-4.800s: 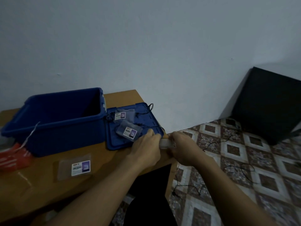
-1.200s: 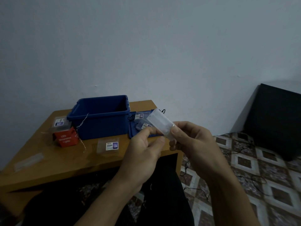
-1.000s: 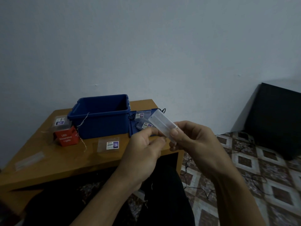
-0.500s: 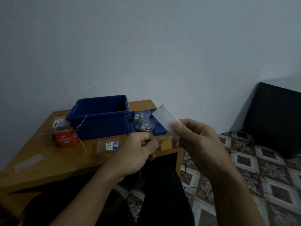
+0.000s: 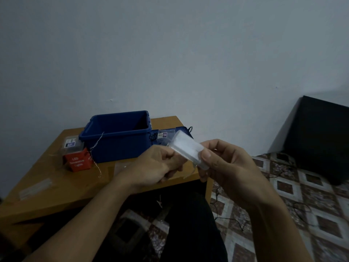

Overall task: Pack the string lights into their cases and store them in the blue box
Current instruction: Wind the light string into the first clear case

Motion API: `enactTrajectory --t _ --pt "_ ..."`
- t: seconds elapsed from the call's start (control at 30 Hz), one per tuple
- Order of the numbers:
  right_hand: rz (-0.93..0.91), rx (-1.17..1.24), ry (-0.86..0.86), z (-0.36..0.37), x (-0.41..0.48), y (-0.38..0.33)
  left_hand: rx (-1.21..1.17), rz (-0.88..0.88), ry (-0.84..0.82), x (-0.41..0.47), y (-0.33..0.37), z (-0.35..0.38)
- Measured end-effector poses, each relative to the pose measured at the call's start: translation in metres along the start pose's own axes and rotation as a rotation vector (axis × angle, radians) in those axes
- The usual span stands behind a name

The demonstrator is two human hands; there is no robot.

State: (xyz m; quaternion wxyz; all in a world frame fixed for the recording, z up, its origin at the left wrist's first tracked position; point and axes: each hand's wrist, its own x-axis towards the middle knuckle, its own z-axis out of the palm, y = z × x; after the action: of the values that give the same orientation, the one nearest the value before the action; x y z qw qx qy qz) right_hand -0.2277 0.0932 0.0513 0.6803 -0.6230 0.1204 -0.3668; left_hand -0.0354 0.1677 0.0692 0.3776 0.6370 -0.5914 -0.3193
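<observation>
The left hand (image 5: 156, 167) and the right hand (image 5: 226, 167) are bare, and both forearms (image 5: 279, 220) are uncovered all the way to the lower edge of the view. The right thumbnail (image 5: 206, 155) is short and rounded. Below the bench's near edge, a black garment (image 5: 194, 233) covers the lap and legs. The dim light hides its seams and weave.
</observation>
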Motion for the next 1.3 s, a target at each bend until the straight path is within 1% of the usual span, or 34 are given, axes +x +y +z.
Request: enactTrajectory --t 0.07,0.13,0.17,0.2,0.3,0.4,0.47,0.57,0.63,0.73,0.8,0.97,1.17,1.3 --pt "0.002 -0.043 -0.038 -0.001 -0.003 -0.002 0.244 0.121 0.058 0.003 0.004 -0.005" --pt "0.016 -0.103 -0.077 -0.002 -0.005 -0.004 0.339 0.189 0.036 0.006 0.007 -0.011" --pt "0.023 -0.148 -0.096 -0.003 -0.006 -0.006 0.352 0.190 0.007 0.008 0.008 -0.014" --pt "0.028 -0.197 -0.113 -0.003 -0.008 -0.007 0.347 0.191 -0.019 0.009 0.010 -0.016" --pt "0.040 -0.294 -0.146 -0.006 -0.011 -0.010 0.198 0.119 -0.087 0.010 0.022 -0.021" --pt "0.046 -0.415 -0.132 -0.001 -0.012 -0.012 0.092 0.065 -0.086 0.007 0.039 -0.027" --pt "0.028 -0.553 -0.063 0.003 -0.009 -0.009 0.080 0.082 -0.051 0.005 0.049 -0.029" --pt "-0.037 -0.752 0.078 0.004 -0.005 -0.003 0.129 0.119 0.036 -0.003 0.056 -0.023" --pt "-0.089 -0.824 0.135 0.005 -0.003 0.000 0.147 0.152 0.052 -0.014 0.062 -0.015" --pt "-0.175 -0.798 0.194 0.007 -0.001 0.002 0.131 0.192 0.048 -0.028 0.062 -0.002" --pt "-0.213 -0.733 0.222 0.005 -0.001 0.002 0.055 0.188 0.095 -0.035 0.055 0.006" --pt "-0.284 -0.603 0.246 0.006 0.000 0.003 -0.106 0.063 0.206 -0.039 0.032 0.031" --pt "-0.280 -0.367 0.232 0.010 0.001 0.001 -0.216 0.060 0.318 -0.034 0.021 0.038" --pt "-0.266 -0.289 0.214 0.013 0.001 -0.001 -0.315 0.127 0.300 -0.033 0.021 0.034"
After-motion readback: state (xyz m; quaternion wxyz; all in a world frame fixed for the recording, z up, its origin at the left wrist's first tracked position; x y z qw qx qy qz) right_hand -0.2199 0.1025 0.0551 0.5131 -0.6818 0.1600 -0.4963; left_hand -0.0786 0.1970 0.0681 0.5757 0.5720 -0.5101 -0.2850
